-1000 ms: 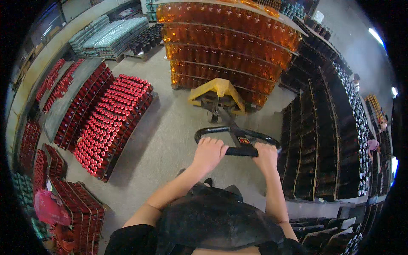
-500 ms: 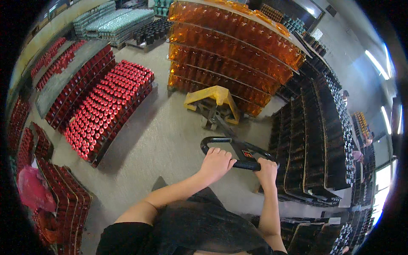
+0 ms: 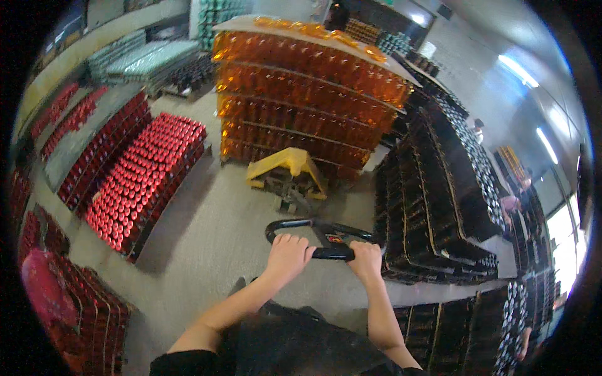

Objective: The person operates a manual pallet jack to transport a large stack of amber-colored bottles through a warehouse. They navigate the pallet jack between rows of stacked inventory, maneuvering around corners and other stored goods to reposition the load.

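Head view: stacked amber bottles [image 3: 301, 93]

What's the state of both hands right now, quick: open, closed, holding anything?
Left hand: closed, holding the near bar of the black handle toward its left.
Right hand: closed, holding the same bar toward its right.

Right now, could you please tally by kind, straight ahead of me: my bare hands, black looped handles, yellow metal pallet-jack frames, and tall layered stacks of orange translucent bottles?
Bare left hand and bare right hand: 2
Black looped handle: 1
Yellow metal pallet-jack frame: 1
Tall layered stack of orange translucent bottles: 1
Total: 5
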Motion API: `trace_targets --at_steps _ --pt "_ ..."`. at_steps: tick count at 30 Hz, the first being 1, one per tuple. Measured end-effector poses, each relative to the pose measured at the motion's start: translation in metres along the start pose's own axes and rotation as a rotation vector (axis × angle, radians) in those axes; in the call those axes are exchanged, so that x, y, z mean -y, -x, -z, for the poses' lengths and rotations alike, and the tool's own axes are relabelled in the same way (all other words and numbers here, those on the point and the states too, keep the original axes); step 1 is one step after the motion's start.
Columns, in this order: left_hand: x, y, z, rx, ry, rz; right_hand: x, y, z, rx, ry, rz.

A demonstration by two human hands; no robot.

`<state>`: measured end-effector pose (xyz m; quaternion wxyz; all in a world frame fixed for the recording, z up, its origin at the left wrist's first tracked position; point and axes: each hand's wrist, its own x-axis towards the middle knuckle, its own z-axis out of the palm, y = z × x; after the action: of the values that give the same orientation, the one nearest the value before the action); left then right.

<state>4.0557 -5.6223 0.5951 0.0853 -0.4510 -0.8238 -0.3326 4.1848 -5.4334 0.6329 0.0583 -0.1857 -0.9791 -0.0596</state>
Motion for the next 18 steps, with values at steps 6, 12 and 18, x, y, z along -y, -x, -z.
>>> trace_targets --at_steps 6,12,18 --pt "-0.023 0.05 0.016 0.016 -0.016 -0.019 0.022 0.053 0.014 0.072 -0.004 -0.037" --pt "-0.041 0.099 0.037 0.092 -0.014 -0.012 0.042 0.106 0.021 0.09 -0.02 -0.055" --pt "-0.039 0.155 0.062 0.115 0.013 -0.038 0.083 0.159 0.023 0.085 -0.037 -0.122"
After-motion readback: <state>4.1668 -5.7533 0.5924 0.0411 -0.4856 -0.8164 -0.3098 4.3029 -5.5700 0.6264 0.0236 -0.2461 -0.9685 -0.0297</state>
